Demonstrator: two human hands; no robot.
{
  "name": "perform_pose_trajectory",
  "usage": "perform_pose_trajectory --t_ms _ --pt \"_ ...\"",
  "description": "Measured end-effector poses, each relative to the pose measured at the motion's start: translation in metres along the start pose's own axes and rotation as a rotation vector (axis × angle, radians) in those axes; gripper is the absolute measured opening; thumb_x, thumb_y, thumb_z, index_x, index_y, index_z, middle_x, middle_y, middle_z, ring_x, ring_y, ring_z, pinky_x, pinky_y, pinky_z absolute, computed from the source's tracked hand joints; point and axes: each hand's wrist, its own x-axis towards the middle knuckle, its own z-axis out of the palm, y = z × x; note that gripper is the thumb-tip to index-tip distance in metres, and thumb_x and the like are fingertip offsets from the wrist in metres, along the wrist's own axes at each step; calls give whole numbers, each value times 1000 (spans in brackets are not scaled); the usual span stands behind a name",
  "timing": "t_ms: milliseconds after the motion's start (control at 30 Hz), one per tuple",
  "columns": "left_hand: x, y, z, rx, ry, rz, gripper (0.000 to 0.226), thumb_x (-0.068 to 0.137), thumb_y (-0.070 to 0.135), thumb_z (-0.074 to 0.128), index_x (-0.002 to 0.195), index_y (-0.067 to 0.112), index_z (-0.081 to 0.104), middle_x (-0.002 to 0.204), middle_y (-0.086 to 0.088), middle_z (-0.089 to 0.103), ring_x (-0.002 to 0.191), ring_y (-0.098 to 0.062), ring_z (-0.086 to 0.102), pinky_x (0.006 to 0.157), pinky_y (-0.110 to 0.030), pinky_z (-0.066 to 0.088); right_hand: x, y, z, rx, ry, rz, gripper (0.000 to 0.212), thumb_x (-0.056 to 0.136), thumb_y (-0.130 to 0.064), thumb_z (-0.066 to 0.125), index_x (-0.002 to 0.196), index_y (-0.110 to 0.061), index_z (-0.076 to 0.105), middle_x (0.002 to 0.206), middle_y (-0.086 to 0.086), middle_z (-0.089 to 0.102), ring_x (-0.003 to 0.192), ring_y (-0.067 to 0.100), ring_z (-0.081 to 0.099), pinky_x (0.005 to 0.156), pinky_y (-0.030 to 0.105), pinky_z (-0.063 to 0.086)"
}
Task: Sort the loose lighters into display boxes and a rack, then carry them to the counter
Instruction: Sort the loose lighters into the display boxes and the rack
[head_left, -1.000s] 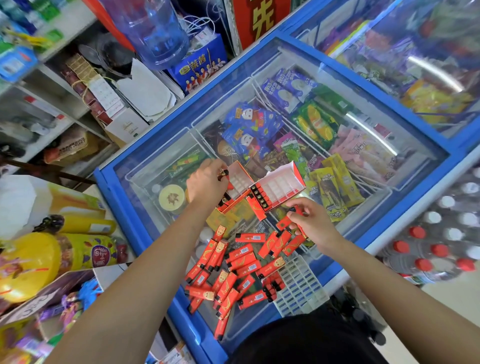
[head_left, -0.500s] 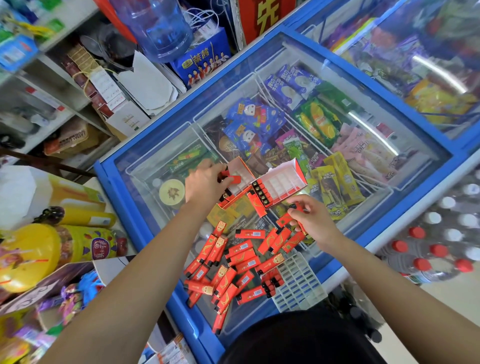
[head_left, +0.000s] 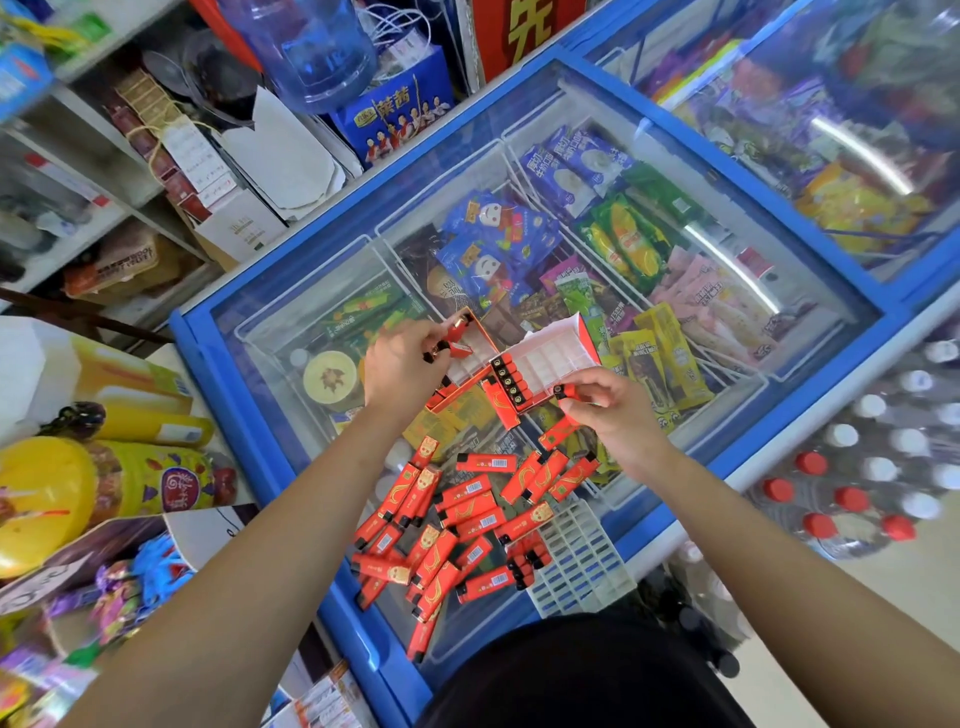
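Left hand (head_left: 402, 364) curled round slim red lighters (head_left: 457, 349) above an open cardboard display box (head_left: 550, 358) with white gridded cells. Right hand (head_left: 608, 410) pinching another black-capped lighter (head_left: 566, 391) at that box's near right corner. Glossy loose lighters (head_left: 457, 519) heaped by the curved glass freezer lid (head_left: 291, 322) near edge, touching a white plastic grid rack (head_left: 582, 556).

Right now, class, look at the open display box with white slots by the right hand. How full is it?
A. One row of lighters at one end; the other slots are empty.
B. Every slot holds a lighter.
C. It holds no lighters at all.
A: in the display box by the right hand, a single row of lighters stands at one end, black tops up, and the remaining white slots are bare.
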Motion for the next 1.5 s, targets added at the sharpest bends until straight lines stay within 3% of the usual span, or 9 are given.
perform_pose_trajectory --t_ms 133,333,467,700,933,1100,1267,1367,1500 --pt "4 -5 0 30 17 51 15 81 12 78 95 17 81 83 2 69 75 -13 60 62 -29 52 3 -1 0 -89 30 -53 25 81 3 76 96 -17 73 93 0 74 89 14 68 82 29 57" --pt "14 -1 -5 136 -128 91 17 83 14 76 99 16 81 86 -2 66 76 -20 59 68 -38 55 6 -9 0 -163 84 -100 22 82 6 74 97 -10 69 88 -4 70 72 -4 66 69 11 51" --pt "23 7 -9 209 -226 85 17 86 19 74 102 19 80 90 -3 64 80 -23 63 77 -41 57 20 -12 0 -273 97 -124 19 85 -2 74 100 -12 70 93 -5 71 79 -5 67 72 11 51" --pt "30 10 -9 183 -228 59 25 86 12 71 110 17 77 97 -4 67 88 -25 66 81 -42 58 51 -20 17 -395 43 -248 22 87 4 69 107 -7 72 103 7 73 93 14 70 83 12 53" --pt "21 5 -4 57 -116 54 14 80 5 78 91 15 80 86 -5 71 74 -23 67 75 -43 59 68 -5 28 -693 14 -419 24 86 3 70 106 -10 76 107 5 74 96 16 70 92 36 57" --pt "23 4 -3 0 -112 -12 17 78 5 76 88 18 80 85 0 74 75 -14 67 76 -36 59 66 0 32 -811 62 -505 28 90 -3 68 117 -9 70 107 9 73 93 22 71 86 38 59" --pt "17 -8 -3 0 -45 0 14 77 5 77 82 18 81 76 5 70 68 -9 59 69 -33 57 62 14 27 -1023 89 -777 36 93 -27 66 127 -14 62 133 8 60 121 31 52 103 44 45" --pt "13 -13 -4 16 -32 20 9 76 5 78 73 13 77 71 2 66 67 -16 60 67 -34 55 50 27 25 -1157 -42 -628 65 92 -59 54 147 -25 45 161 1 31 144 32 31 117 49 28" --pt "6 -12 -4 43 -59 14 9 75 10 80 70 16 76 68 10 61 68 -16 60 66 -34 56 46 40 26 -1269 -86 -540 80 89 -61 56 157 -31 23 168 -2 6 144 34 33 114 53 32"
